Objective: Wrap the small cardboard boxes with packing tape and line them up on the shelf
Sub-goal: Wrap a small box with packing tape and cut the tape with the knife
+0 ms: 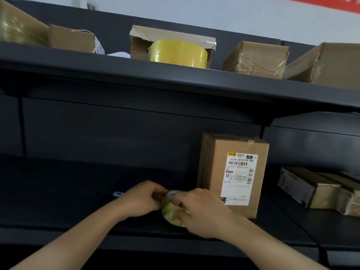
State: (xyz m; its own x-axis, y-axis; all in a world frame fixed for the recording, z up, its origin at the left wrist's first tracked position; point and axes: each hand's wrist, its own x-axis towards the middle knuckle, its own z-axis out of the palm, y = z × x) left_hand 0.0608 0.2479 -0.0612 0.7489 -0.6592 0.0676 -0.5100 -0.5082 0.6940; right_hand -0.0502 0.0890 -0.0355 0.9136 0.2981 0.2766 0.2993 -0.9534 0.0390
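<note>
Two hands meet at the tape roll [172, 216] on the lower shelf [78, 191] beside the labelled box [214, 152]: your right hand [202, 213] grips it, your left hand [143, 199] pinches its edge, likely hunting the loose end, which you must peel free next.

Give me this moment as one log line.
left hand: holds tape roll | right hand: holds tape roll | roll: at lower shelf, beside labelled box | upper shelf: taped boxes
</note>
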